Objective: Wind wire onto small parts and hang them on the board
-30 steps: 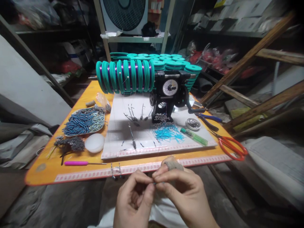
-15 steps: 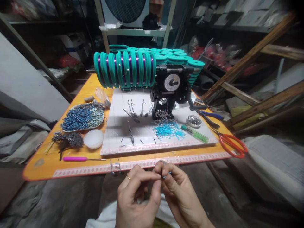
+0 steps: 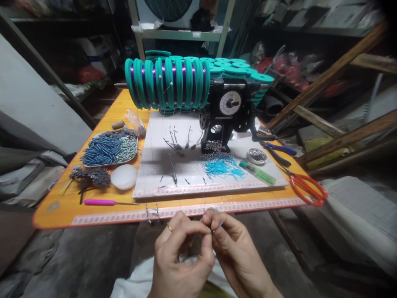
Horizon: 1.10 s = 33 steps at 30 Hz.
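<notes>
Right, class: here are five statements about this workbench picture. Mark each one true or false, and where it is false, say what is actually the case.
1. Both hands meet in front of the table's near edge. True: the left hand and right hand pinch together at a small blue tube.
2. The scissors have green handles. False: the scissors have red handles.
3. The pink-handled tool lies on the orange table. True.
4. The dial counter sits left of the teal spools. False: it sits to their right.
5. The loose blue tubes lie in the tray. False: they lie on the white board.
</notes>
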Each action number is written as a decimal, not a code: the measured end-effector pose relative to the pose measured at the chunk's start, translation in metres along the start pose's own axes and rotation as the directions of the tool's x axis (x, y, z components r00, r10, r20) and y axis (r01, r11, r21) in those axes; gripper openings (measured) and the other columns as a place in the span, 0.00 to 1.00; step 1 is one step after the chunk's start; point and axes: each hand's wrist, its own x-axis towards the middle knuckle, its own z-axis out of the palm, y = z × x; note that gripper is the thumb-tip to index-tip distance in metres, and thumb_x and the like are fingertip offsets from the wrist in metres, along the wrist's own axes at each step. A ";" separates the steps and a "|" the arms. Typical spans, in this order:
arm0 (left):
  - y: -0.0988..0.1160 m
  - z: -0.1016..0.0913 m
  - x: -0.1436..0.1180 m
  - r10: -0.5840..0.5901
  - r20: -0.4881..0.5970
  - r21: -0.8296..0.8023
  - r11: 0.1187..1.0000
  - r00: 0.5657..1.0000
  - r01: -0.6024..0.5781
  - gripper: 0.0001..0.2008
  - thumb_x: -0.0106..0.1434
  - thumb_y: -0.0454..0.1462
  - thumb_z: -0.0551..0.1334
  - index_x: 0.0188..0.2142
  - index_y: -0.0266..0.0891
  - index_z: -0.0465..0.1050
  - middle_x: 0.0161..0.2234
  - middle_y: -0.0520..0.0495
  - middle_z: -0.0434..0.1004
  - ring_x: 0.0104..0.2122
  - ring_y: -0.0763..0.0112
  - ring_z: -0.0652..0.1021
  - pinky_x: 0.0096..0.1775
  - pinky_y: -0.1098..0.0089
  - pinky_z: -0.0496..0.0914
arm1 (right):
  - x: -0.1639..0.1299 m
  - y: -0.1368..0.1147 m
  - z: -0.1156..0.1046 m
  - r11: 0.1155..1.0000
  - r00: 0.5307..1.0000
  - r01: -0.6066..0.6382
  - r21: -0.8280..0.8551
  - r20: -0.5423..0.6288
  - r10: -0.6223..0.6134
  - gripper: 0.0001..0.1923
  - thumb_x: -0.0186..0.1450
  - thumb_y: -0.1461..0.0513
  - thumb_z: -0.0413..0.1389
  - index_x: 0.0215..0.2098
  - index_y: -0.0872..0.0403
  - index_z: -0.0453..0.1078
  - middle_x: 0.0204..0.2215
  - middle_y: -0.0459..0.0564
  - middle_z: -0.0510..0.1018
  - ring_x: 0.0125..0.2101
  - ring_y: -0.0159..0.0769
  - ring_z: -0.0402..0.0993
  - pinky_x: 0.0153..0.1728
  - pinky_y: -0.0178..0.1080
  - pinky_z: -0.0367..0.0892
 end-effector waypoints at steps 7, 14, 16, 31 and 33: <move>-0.001 -0.001 -0.001 -0.018 0.007 0.013 1.000 1.000 0.018 0.04 0.59 0.32 0.60 0.28 0.42 0.72 0.24 0.55 0.63 0.23 0.81 0.65 0.25 0.78 0.57 | 0.001 -0.001 0.000 0.999 1.000 0.011 -0.047 0.011 -0.011 0.24 0.49 0.54 0.64 0.28 0.65 0.60 0.37 0.50 0.68 0.34 0.14 0.67 0.38 0.21 0.68; 0.003 -0.002 0.000 -0.026 0.014 0.015 1.000 1.000 0.026 0.05 0.59 0.32 0.60 0.28 0.42 0.72 0.24 0.55 0.65 0.23 0.82 0.65 0.25 0.79 0.58 | -0.002 0.002 -0.005 0.992 0.999 0.039 -0.122 0.027 -0.036 0.23 0.51 0.54 0.63 0.29 0.65 0.61 0.38 0.51 0.70 0.35 0.15 0.68 0.39 0.21 0.69; 0.003 -0.003 0.000 -0.029 0.023 0.037 0.999 0.999 0.028 0.05 0.59 0.31 0.59 0.28 0.42 0.71 0.25 0.55 0.65 0.24 0.82 0.66 0.26 0.80 0.59 | -0.002 0.003 -0.009 0.987 0.998 0.054 -0.153 0.043 -0.048 0.21 0.53 0.54 0.61 0.30 0.65 0.63 0.39 0.51 0.70 0.36 0.15 0.69 0.40 0.22 0.70; -0.011 -0.014 -0.002 0.394 0.082 0.294 0.868 0.916 -0.400 0.14 0.56 0.25 0.63 0.40 0.39 0.73 0.29 0.50 0.70 0.30 0.80 0.72 0.33 0.79 0.69 | 0.001 0.004 -0.023 0.944 0.997 0.077 -0.322 0.030 -0.071 0.19 0.54 0.56 0.61 0.31 0.65 0.66 0.41 0.53 0.70 0.38 0.16 0.70 0.40 0.20 0.70; -0.014 -0.020 0.002 0.469 0.177 0.292 0.815 0.865 -0.501 0.19 0.54 0.24 0.65 0.45 0.39 0.73 0.30 0.49 0.71 0.31 0.78 0.72 0.32 0.79 0.69 | 0.000 0.002 -0.023 0.950 0.998 0.054 -0.308 0.034 -0.045 0.20 0.54 0.55 0.61 0.30 0.66 0.65 0.41 0.53 0.70 0.37 0.16 0.69 0.39 0.20 0.70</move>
